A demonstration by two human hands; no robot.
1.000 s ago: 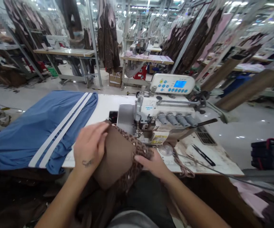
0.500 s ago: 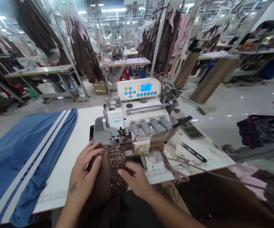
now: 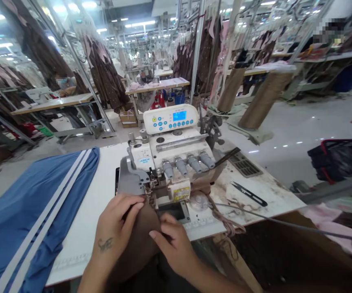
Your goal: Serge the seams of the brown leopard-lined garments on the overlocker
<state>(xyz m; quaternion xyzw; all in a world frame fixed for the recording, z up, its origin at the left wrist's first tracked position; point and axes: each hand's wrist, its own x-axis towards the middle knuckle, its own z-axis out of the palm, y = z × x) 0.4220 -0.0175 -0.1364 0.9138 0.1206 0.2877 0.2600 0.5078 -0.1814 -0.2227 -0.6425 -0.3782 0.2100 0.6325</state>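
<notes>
A piece of brown fabric [image 3: 144, 234] lies at the front of a white overlock sewing machine [image 3: 144, 159], its top end close under the presser foot. My left hand [image 3: 116, 221] pinches the fabric's upper left edge between thumb and fingers, just before the needle area. On the right edge, lower down, my right hand [image 3: 174, 240] grips the fabric with thumb on top and fingers curled. The fabric's lower part drops over the table edge into shadow. No leopard print shows on its visible face.
Blue fabric with two white stripes [image 3: 41, 207] covers the table's left side. Thread snips [image 3: 249, 193] lie to the right, near a cord [image 3: 273, 221]. A dark basket with a red rim [image 3: 331, 160] stands at far right. Fabric rolls [image 3: 264, 99] stand behind the machine.
The leopard-print strip that showed between my hands is now out of sight, with plain brown fabric there instead. My left hand has moved right, closer to my right hand. The view has shifted slightly.
</notes>
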